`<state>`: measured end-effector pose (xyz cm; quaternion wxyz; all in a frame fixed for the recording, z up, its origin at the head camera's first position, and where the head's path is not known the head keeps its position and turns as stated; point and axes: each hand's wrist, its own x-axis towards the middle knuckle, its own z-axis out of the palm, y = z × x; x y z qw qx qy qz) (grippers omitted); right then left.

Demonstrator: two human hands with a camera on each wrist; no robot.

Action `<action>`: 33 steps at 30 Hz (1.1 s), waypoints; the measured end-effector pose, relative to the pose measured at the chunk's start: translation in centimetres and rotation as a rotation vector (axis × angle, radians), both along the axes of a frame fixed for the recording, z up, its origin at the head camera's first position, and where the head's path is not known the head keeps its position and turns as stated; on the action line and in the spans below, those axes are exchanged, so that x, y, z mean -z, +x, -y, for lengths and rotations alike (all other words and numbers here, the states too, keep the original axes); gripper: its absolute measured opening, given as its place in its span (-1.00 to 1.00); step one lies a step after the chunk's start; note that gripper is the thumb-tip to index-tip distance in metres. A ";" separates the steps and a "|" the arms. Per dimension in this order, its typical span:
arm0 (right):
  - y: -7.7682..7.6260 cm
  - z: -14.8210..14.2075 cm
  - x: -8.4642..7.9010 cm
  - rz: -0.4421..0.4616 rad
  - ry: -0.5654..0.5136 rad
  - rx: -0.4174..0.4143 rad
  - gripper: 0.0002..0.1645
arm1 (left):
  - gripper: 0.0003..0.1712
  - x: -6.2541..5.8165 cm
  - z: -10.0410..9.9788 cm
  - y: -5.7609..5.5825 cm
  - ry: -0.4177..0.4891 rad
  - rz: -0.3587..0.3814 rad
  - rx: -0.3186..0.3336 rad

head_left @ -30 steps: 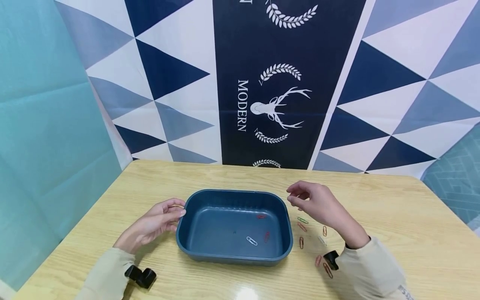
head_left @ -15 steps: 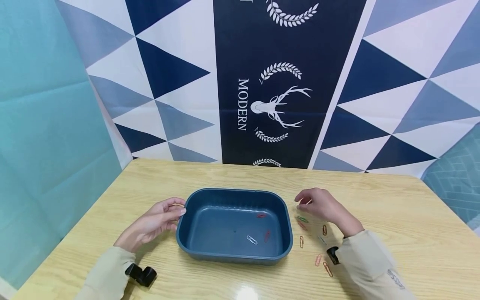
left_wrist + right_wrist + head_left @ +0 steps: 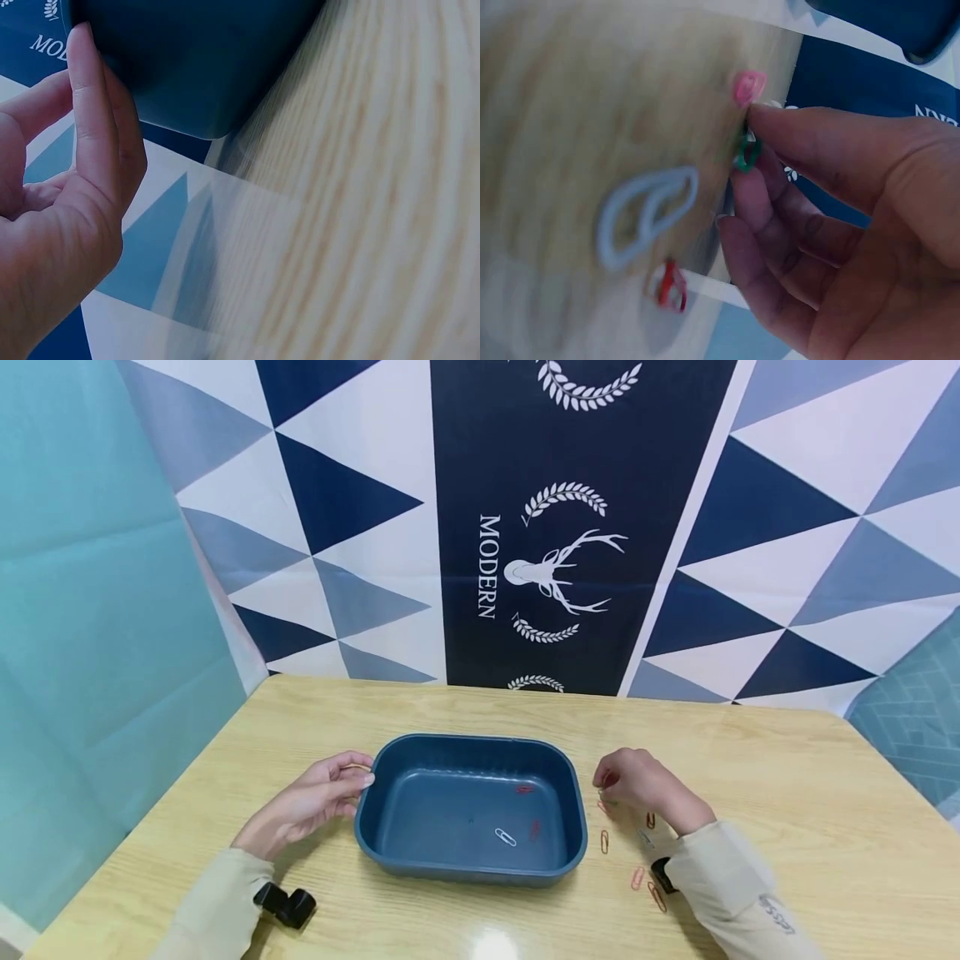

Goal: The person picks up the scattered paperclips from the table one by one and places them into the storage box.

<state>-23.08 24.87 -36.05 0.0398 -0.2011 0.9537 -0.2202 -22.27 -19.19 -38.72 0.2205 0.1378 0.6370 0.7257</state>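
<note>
My left hand (image 3: 311,800) rests at the left end of a dark blue plastic bin (image 3: 471,870), its fingers loosely bent and touching the outer wall. In the left wrist view a long finger lies against that wall. Right of the bin, my right hand (image 3: 641,783) reaches down to the table. Its thumb and forefinger pinch a green paper clip (image 3: 748,150), seen best in the right wrist view. A pink paper clip (image 3: 748,88) lies just beyond the fingertips. Inside the bin are a white paper clip (image 3: 506,837) and red paper clips (image 3: 524,790).
Several loose paper clips lie on the wooden table (image 3: 787,785) right of the bin, among them a brown-red one (image 3: 604,842), a pale silver one (image 3: 646,839) and a pink one (image 3: 637,878). A patterned cloth (image 3: 360,568) hangs behind the table.
My right hand has moved slightly right and down from beside the bin's rim to the green paper clip, and its fingers have closed together. My left hand stays at the bin.
</note>
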 end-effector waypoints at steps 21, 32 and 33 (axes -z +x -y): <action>0.6 0.0 -0.5 0.090 0.028 -0.030 -0.81 | -0.83 0.0 0.0 0.1 -0.004 0.002 0.003; 0.7 -0.4 -1.0 0.069 -0.005 -0.026 -0.85 | -0.82 -0.2 -0.1 0.1 -0.015 -0.003 -0.008; 0.7 -0.4 -1.0 0.064 -0.005 -0.023 -0.86 | -0.82 -0.2 -0.1 0.2 -0.017 -0.002 -0.010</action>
